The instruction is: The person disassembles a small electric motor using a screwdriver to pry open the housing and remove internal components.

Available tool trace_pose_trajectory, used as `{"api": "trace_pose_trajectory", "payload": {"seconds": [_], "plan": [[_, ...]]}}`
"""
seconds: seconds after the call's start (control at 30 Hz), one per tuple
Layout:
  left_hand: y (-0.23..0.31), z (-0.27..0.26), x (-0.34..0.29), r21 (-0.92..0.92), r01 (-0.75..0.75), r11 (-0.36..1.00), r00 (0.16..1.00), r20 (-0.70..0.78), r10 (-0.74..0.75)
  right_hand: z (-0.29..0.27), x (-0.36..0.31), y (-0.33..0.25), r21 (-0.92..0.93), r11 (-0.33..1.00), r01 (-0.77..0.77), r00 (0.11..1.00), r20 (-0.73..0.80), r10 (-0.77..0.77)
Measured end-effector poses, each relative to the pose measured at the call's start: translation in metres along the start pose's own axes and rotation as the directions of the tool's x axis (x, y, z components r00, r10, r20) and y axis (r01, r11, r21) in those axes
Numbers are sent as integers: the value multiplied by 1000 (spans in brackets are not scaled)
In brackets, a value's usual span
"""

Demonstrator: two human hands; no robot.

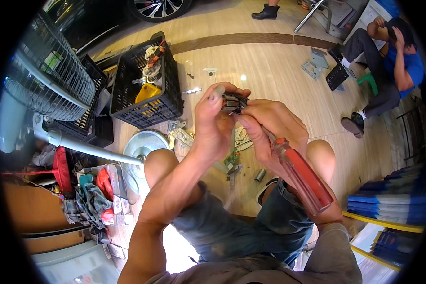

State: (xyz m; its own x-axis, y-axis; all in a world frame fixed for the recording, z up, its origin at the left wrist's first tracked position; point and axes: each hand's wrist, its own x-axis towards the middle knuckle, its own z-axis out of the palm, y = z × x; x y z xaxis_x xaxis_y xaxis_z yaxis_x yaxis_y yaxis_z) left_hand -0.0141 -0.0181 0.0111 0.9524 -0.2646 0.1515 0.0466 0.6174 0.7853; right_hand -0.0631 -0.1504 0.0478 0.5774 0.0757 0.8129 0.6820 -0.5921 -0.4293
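Note:
Both hands are raised in front of my knees and meet at a small dark part with shiny metal ribs (232, 102). My left hand (212, 118) is closed round it from the left, thumb up along its side. My right hand (280, 116) pinches toward its right side and also grips a screwdriver (304, 177), whose clear red handle points down toward my right forearm. The shank is mostly hidden by the fingers. Below the hands, on the floor, lie metal pieces (181, 136), a small green circuit board (232, 161) and a metal cylinder (260, 175).
A black plastic crate (146, 106) with tools and a yellow item stands front left, beside a large fan (57, 75). Its round base (144, 144) is near my left knee. At right sits another person (402, 66). Blue-and-white stacks (393, 199) fill a yellow-edged shelf, lower right.

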Motion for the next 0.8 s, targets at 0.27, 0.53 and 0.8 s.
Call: {"api": "trace_pose_trajectory", "payload": {"seconds": [0.27,0.53,0.8], "plan": [[-3,5,-1,-53,64,997,998,0,-64,-5,1,8,-25,996,84,996,6,-84],[1,0,5,-110,178,978,976,-103,-190,-22,0,17,221,968,-118,991,-42,130],[8,10,-3,-166,147,975,987,-39,-155,-22,-1,18,512,804,-304,951,118,284]]}}
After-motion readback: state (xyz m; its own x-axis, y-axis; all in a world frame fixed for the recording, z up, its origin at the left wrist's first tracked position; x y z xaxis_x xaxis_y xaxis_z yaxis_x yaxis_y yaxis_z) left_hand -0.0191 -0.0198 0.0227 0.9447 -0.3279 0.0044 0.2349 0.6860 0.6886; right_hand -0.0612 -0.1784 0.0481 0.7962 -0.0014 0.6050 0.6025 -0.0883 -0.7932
